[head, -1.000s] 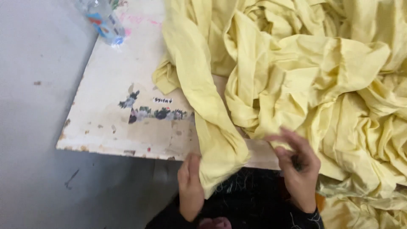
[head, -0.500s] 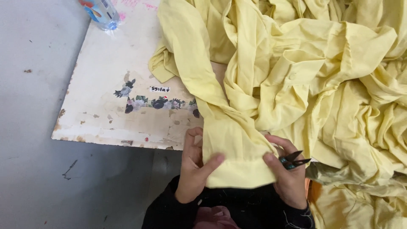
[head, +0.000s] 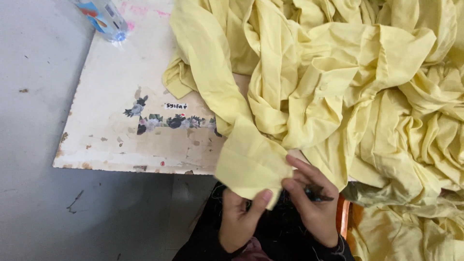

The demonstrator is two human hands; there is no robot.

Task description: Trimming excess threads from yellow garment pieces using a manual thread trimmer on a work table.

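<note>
Worn white table (head: 111,82) on grey floor (head: 34,145); both hands (head: 241,220) pinch yellow cloth (head: 251,164).

hands (head: 275,208) raised together, fingers pinching

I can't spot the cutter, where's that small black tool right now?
In the head view it sits low and right of centre: the small black tool is in the right hand, beside the yellow sleeve end.

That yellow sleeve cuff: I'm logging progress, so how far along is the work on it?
Done: nothing clearly finished shows. In hand: the left hand and right hand hold the yellow sleeve cuff at the table edge, small dark snips in the right. Left: the heaped yellow garments.
</note>
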